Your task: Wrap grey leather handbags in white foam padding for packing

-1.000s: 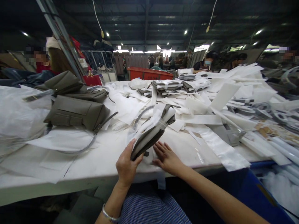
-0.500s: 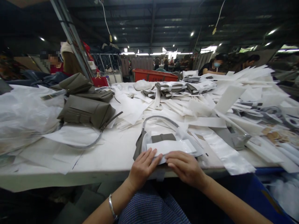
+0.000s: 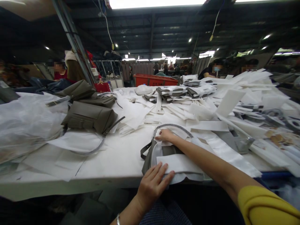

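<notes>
A grey-green handbag (image 3: pixel 147 161) lies at the table's front edge, partly covered by white sheets, its wrapped handle (image 3: pixel 174 125) arching away from me. My left hand (image 3: pixel 152 184) rests at the near side of the bag, fingers stretched out over a folded white sheet (image 3: pixel 179 164). Across the bag reaches my right hand (image 3: pixel 166 135), closed with its fingers bent, at the bag's far edge inside the handle's arch. Whatever its fingers hold is too small to make out. A dark strap (image 3: pixel 145 150) sticks out at the bag's left.
More grey-green bags (image 3: pixel 90 117) are stacked at left beside crumpled clear plastic (image 3: pixel 28 118). Paper sheets (image 3: pixel 253 82) pile up at right. Wrapped bags (image 3: pixel 173 92) lie at the back, before a red bin (image 3: pixel 154 80). Other people work beyond the table.
My right hand has left the folded sheet's near edge and reached forward to the bag's far edge. My left hand stays on the sheet. The bag appears farther right and lower in view.
</notes>
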Demonstrator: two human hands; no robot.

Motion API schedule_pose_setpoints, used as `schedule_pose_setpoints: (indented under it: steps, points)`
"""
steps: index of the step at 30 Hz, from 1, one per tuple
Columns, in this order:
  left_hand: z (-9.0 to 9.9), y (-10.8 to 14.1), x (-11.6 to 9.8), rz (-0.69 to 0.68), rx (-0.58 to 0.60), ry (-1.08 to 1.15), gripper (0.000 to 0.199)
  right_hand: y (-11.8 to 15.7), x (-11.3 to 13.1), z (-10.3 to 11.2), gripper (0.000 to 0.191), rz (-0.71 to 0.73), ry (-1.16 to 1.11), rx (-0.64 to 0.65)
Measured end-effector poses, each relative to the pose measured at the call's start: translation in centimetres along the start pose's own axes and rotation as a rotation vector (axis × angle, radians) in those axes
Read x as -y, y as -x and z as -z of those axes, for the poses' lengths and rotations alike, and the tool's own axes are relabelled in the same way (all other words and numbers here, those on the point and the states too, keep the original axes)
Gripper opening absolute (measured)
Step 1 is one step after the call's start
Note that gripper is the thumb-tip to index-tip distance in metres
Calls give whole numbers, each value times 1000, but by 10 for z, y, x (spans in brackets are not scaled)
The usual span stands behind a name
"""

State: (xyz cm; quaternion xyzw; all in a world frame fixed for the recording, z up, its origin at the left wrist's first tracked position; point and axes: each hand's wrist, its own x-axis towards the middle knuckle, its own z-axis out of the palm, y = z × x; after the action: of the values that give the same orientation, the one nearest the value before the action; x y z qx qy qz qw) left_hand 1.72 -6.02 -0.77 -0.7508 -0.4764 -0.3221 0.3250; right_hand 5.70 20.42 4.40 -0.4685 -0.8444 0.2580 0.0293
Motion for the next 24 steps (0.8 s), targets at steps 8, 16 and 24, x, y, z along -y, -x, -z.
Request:
schedule_pose_setpoints:
  steps: [8,16,24]
  points:
    - [1,-3,1,32,42,11,36,11,-8,3,21,-56,-593,59]
    - [1,-3,0,54,36,36,36,45,-17,16,17,19,-1135,59]
    - [3,-6,1,63,68,44,35,104,-28,25,38,122,-1262,96]
